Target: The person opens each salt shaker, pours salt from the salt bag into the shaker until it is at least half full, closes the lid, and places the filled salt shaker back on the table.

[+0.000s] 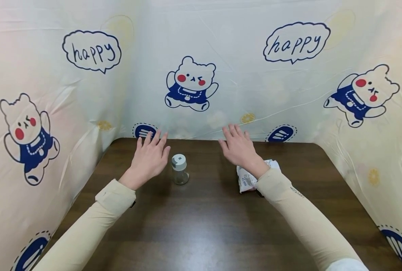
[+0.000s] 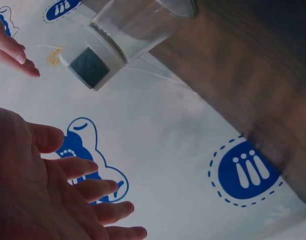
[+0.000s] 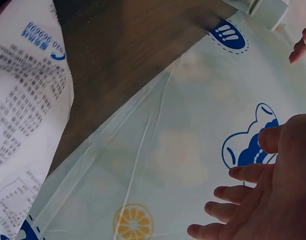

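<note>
My left hand (image 1: pixel 149 157) is held over the far left part of the table, fingers spread and nothing in it. Just to its right stands a small clear glass jar (image 1: pixel 180 177) with a light grey lid, upright and apart from the hand. The left wrist view shows the jar (image 2: pixel 143 30) close up, with a dark square on its lid. My right hand (image 1: pixel 239 148), also spread and holding nothing, reaches out past a white printed packet (image 1: pixel 246 180). The right wrist and sleeve hide part of that packet; its rows of print show in the right wrist view.
The dark brown wooden table (image 1: pixel 194 229) carries the jar and packet. A pale curtain (image 1: pixel 241 86) printed with bears and "happy" bubbles hangs along the back and both sides, close to the table's edges.
</note>
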### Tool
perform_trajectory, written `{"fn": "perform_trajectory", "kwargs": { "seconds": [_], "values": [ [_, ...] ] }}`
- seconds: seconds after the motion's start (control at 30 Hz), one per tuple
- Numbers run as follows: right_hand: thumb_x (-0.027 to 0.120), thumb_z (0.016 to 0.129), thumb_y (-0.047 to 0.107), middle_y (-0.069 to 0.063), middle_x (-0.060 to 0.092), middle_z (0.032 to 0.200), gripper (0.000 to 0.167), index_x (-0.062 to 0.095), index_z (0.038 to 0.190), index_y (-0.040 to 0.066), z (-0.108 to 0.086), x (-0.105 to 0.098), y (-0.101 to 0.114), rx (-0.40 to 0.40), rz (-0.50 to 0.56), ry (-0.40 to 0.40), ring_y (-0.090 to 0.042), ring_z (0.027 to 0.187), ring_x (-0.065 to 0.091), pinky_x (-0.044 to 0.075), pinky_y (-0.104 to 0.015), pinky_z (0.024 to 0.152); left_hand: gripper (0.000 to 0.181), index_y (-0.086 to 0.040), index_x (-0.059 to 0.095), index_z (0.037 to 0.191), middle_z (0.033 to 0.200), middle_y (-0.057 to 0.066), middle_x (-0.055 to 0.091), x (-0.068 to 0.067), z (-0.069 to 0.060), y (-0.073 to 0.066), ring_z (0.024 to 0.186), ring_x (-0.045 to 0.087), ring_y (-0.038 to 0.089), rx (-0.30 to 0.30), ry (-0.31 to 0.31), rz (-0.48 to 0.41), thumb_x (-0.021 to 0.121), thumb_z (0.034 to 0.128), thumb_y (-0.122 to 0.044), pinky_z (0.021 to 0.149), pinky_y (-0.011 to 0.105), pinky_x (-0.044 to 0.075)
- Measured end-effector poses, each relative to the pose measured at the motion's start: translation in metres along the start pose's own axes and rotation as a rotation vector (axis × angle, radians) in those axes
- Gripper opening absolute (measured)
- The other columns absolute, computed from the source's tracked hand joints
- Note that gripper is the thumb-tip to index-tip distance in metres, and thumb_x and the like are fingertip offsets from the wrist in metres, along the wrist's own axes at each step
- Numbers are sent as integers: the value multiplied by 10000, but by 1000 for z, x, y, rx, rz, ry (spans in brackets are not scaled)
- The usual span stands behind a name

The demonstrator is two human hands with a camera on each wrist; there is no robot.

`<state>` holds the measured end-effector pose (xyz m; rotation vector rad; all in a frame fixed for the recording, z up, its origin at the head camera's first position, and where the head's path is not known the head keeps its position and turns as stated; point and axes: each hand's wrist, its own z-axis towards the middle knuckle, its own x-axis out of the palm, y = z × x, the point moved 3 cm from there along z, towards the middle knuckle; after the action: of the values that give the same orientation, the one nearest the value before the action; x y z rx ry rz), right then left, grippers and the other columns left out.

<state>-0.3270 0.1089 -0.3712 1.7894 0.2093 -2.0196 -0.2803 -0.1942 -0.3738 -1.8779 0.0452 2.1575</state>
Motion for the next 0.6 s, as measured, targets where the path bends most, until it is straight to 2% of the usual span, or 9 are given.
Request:
{"fn": "perform_trajectory", "kwargs": {
  "seconds": [0.27, 0.43, 0.6],
  "values": [
    [337, 1147, 426, -187, 170, 1730, 635, 268, 1668, 70, 3, 3, 9, -12, -17, 14, -377, 1594, 102, 121, -639, 1227, 602, -66, 321, 1651, 1702, 220, 240, 2, -2, 2, 1555, 148, 496, 11, -21, -6, 362, 1128, -361, 1190, 721, 74],
    [327, 1146, 435, -184, 162, 1733, 641, 258, 1671, 74, 4, 9, 15, -22, -13, 27, -369, 1596, 101, 106, -634, 1230, 615, -75, 289, 1663, 1712, 211, 217, 8, -7, 5, 1556, 140, 497, -2, 12, -9, 375, 1127, -365, 1191, 720, 63],
    [339, 1145, 432, -188, 201, 1723, 632, 288, 1662, 73, 5, 16, 25, -41, -7, 26, -359, 1593, 129, 147, -640, 1221, 621, -65, 296, 1659, 1706, 219, 225, 16, -12, 8, 1548, 173, 500, -6, 37, -5, 396, 1124, -362, 1192, 717, 88]
  ]
}}
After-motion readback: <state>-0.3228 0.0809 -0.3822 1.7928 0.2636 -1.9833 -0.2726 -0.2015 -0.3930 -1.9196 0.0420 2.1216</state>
